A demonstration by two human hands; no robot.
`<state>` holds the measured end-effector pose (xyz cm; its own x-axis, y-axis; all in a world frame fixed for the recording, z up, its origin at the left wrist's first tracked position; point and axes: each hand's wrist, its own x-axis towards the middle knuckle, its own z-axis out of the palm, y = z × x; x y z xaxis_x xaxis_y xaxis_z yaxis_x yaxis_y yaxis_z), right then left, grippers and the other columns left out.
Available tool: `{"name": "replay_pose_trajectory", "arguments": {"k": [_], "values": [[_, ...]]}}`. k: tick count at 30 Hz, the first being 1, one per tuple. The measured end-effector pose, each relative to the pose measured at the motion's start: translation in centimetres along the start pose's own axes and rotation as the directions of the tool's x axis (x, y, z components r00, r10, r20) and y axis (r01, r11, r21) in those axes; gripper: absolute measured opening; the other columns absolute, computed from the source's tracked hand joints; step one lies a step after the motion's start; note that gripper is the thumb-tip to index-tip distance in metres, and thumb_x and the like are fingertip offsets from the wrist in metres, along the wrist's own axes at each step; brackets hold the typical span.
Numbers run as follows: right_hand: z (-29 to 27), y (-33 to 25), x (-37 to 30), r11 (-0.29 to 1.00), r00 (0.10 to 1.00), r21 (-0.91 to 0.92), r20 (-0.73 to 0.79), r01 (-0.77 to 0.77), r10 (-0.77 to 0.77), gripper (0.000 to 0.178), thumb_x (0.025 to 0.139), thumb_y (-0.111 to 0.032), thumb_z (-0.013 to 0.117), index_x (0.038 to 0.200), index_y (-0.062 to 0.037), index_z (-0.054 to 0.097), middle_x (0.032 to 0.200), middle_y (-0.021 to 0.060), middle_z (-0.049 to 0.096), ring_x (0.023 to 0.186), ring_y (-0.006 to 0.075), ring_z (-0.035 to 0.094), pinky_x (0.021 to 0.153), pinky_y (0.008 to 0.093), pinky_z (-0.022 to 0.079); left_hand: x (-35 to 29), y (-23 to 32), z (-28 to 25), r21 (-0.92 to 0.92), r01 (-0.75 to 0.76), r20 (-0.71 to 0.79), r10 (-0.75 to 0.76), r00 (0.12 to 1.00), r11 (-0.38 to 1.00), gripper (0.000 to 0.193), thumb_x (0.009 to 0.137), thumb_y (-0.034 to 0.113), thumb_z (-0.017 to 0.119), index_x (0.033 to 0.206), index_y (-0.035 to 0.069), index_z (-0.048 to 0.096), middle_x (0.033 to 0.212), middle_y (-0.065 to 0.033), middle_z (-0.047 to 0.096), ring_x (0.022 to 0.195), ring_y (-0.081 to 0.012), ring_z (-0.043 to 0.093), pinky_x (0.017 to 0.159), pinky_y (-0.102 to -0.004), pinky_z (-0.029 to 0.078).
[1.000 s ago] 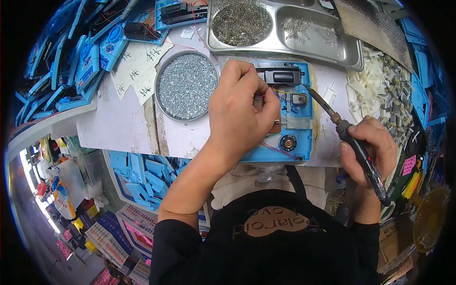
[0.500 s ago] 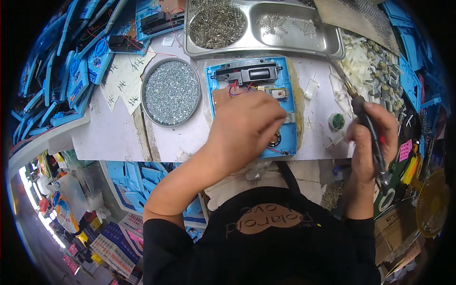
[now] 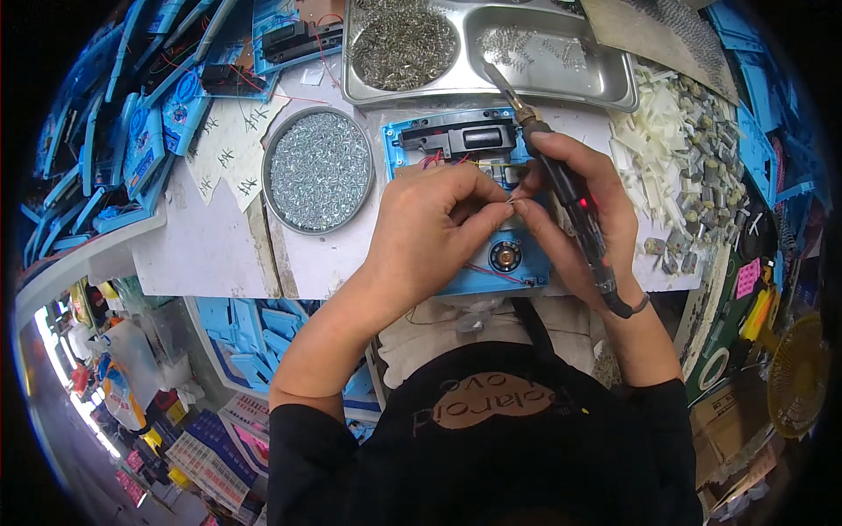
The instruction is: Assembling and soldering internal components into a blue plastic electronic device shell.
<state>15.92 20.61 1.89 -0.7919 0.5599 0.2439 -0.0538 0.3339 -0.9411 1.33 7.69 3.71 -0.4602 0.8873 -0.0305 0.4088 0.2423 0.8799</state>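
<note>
My left hand (image 3: 434, 219) is closed, thumb and forefinger pinching a tiny pale piece too small to name. Against it meet the fingertips of my right hand (image 3: 596, 210), which also grips a slim black tool (image 3: 570, 197) with a long metal tip and a red light. Whether it is a screwdriver or a soldering iron I cannot tell. The tool's tip points away, over the steel tray's edge. Beneath both hands lies an open blue plastic housing (image 3: 395, 145) with a black module (image 3: 460, 138), red wires and a round speaker (image 3: 506, 256); my hands hide its middle.
A round dish (image 3: 317, 171) of silvery screws stands left of the housing. Behind is a steel tray (image 3: 421, 95) with small metal parts. White plastic and grey pieces (image 3: 675, 167) are heaped at the right. Blue housings (image 3: 140, 145) pile up at the far left.
My right hand has swung left with the black tool, from the table's right side to the housing. Its fingertips now meet my left hand's. The left hand has shifted slightly left, uncovering the speaker.
</note>
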Motion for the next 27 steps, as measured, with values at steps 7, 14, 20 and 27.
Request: {"name": "replay_pose_trajectory", "arguments": {"k": [7,14,20,27], "values": [[-1.3,-0.6,-1.0,0.953,0.983,-0.239,0.062,0.183,-0.174,0.051,0.078,0.009,0.075,0.127,-0.0032,0.064,0.103,0.0129,0.068,0.086,0.0276,0.067,0.078,0.0332,0.055,-0.2,-1.5,0.1,-0.003,-0.25,0.041,0.25,0.967,0.968,0.009,0.085,0.001,0.076,0.093,0.001,0.072,0.087,-0.0102,0.069,0.079,-0.0225,0.068,0.07,-0.0316,0.053],[-9.0,-2.2,-3.4,0.985,0.987,0.107,0.075,0.132,-0.141,0.025,0.086,-0.015,0.071,0.104,0.0026,0.069,0.074,0.0112,0.062,0.065,0.023,0.055,0.062,0.0352,0.045,-1.0,-1.3,0.1,0.15,-0.351,0.142,0.332,0.933,0.924,0.017,0.079,-0.002,0.078,0.092,0.006,0.07,0.101,-0.0092,0.062,0.08,-0.0249,0.067,0.069,-0.0341,0.053],[-7.8,-2.2,-2.8,0.986,0.949,-0.014,0.275,0.165,-0.155,0.019,0.073,-0.003,0.071,0.092,-0.0022,0.072,0.068,0.0087,0.064,0.053,0.0248,0.052,0.055,0.0361,0.044,-0.9,-1.6,0.3,0.156,-0.4,0.149,0.379,0.913,0.903,0.018,0.076,-0.002,0.078,0.09,0.006,0.069,0.104,-0.0089,0.061,0.08,-0.0242,0.066,0.068,-0.034,0.052],[-7.2,-2.0,-2.5,0.985,0.944,-0.034,0.291,0.171,-0.154,0.022,0.071,0.0,0.071,0.092,-0.0031,0.072,0.072,0.0084,0.068,0.055,0.0239,0.054,0.054,0.0355,0.043,-1.0,-1.6,0.2,0.173,-0.404,0.16,0.38,0.911,0.898,0.019,0.075,-0.001,0.078,0.089,0.006,0.069,0.104,-0.0088,0.062,0.082,-0.0261,0.065,0.069,-0.0346,0.052]]}}
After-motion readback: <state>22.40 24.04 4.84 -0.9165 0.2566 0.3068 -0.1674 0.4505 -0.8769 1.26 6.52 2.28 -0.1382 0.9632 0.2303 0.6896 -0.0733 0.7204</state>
